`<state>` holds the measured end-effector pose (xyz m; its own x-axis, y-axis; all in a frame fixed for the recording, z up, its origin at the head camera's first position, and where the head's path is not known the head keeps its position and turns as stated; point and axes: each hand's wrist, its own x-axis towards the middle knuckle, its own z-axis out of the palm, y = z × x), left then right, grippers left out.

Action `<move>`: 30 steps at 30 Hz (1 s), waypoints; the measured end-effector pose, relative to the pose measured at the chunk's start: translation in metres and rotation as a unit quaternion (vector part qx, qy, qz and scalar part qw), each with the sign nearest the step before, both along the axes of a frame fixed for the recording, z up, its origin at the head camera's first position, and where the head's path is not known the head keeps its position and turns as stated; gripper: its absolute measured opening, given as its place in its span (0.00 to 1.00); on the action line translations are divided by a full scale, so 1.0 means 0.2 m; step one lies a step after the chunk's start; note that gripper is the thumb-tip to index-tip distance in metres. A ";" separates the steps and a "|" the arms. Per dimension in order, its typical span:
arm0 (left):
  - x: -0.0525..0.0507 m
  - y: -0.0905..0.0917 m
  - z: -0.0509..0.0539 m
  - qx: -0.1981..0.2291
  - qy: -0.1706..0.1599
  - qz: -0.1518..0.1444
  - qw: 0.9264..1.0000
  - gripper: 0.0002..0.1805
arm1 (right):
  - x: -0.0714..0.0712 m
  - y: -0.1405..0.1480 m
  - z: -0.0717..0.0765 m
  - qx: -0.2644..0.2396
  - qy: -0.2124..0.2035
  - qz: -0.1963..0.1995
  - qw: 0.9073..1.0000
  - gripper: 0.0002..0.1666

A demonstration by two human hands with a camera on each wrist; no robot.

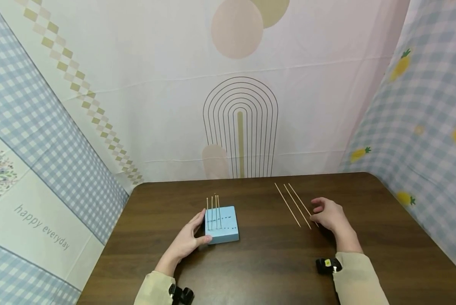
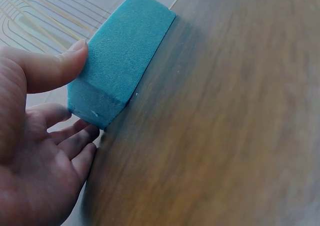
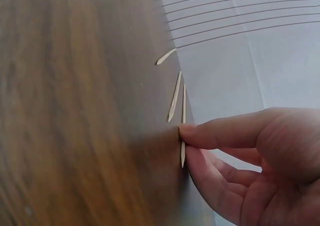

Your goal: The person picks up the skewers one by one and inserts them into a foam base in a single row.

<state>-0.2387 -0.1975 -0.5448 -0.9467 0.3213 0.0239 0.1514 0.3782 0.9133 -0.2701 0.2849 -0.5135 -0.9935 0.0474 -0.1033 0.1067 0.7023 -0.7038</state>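
Note:
A light blue block (image 1: 224,235) with rows of small holes lies on the table, and several thin sticks (image 1: 216,212) stand upright in its left part. My left hand (image 1: 186,239) holds the block's left side, thumb at the near corner; the left wrist view shows the thumb on the blue block (image 2: 117,51). At the right, my right hand (image 1: 331,215) is at the near end of the rightmost of three loose sticks. In the right wrist view my thumb and finger (image 3: 225,156) pinch that pointed stick (image 3: 184,104); the two other sticks (image 3: 174,99) lie beside it.
The brown wooden table (image 1: 258,267) has its far edge against a patterned white cloth (image 1: 167,118). Checked blue cloths hang at the left (image 1: 60,140) and right (image 1: 415,127). Two loose sticks (image 1: 287,205) lie slanted between the block and my right hand.

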 end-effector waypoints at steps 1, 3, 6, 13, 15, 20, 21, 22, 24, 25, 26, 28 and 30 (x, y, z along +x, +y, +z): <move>0.00 0.00 0.00 -0.001 0.000 0.000 1.000 0.52 | 0.00 0.00 0.00 0.000 -0.001 -0.001 1.000 0.34; 0.00 0.00 0.00 -0.002 0.002 0.001 1.000 0.52 | 0.00 0.00 0.00 0.005 0.001 0.000 1.000 0.34; 0.00 0.00 0.00 -0.005 0.004 0.002 1.000 0.52 | 0.00 0.00 -0.01 0.009 0.001 -0.001 1.000 0.33; -0.01 0.00 -0.01 -0.012 0.004 0.002 1.000 0.52 | -0.01 0.01 -0.02 0.008 -0.004 -0.006 1.000 0.36; -0.01 0.00 -0.01 -0.014 0.004 0.001 1.000 0.52 | -0.02 0.01 -0.02 0.004 -0.009 -0.008 1.000 0.37; -0.01 0.00 -0.02 -0.018 0.007 0.000 1.000 0.53 | -0.02 0.01 -0.02 -0.004 -0.024 -0.012 1.000 0.41; -0.01 0.00 -0.02 -0.018 0.008 0.000 1.000 0.53 | -0.01 0.01 -0.01 -0.007 -0.027 -0.014 1.000 0.42; -0.01 0.00 -0.02 -0.017 0.010 -0.001 1.000 0.53 | -0.01 0.02 -0.01 -0.009 -0.030 -0.015 0.999 0.42; -0.01 0.00 -0.02 -0.016 0.007 0.000 1.000 0.53 | -0.01 0.02 -0.01 -0.017 -0.035 -0.019 0.999 0.43; -0.01 0.00 -0.02 -0.014 0.006 0.000 1.000 0.53 | 0.00 0.02 -0.01 -0.022 -0.036 -0.021 0.999 0.43; -0.01 0.00 -0.02 -0.012 0.007 0.000 1.000 0.53 | 0.00 0.02 -0.01 -0.028 -0.038 -0.025 0.999 0.42; -0.01 0.00 -0.01 -0.008 0.005 0.002 1.000 0.53 | 0.00 0.02 -0.02 -0.037 -0.040 -0.028 0.998 0.40; -0.01 0.00 -0.01 -0.005 0.004 0.002 1.000 0.52 | 0.00 0.02 -0.02 -0.052 -0.041 -0.031 0.997 0.38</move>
